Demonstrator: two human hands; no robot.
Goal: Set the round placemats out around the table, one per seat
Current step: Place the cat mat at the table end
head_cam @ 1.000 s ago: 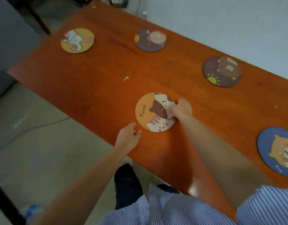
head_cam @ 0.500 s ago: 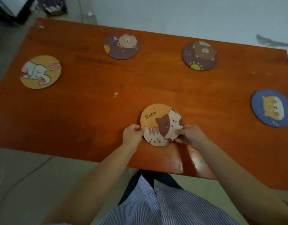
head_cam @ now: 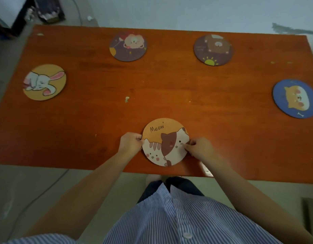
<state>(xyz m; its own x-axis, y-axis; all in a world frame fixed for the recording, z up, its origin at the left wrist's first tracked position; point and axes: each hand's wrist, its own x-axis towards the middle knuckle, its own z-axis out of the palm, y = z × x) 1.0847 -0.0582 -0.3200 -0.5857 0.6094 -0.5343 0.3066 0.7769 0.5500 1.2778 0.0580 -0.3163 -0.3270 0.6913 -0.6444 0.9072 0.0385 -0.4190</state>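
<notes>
An orange round placemat with two cats and the word "Meow" (head_cam: 165, 138) lies flat near the front edge of the red-brown wooden table (head_cam: 169, 88). My left hand (head_cam: 132, 142) pinches its left rim and my right hand (head_cam: 198, 147) pinches its right rim. Four more round placemats lie around the table: a yellow rabbit mat (head_cam: 44, 82) at the left end, a dark purple mat (head_cam: 128, 46) and a dark bear mat (head_cam: 213, 49) along the far side, and a blue dog mat (head_cam: 295, 98) at the right end.
A small pale crumb (head_cam: 127, 99) lies mid-table. A white wall runs behind the far edge. Dark clutter (head_cam: 48, 11) sits on the floor at the back left, and a thin cable (head_cam: 51, 182) crosses the floor at the near left.
My view swung round to face the table square on. My left hand came onto the cat mat's left rim, and both hands turned the mat and brought it close to the front edge.
</notes>
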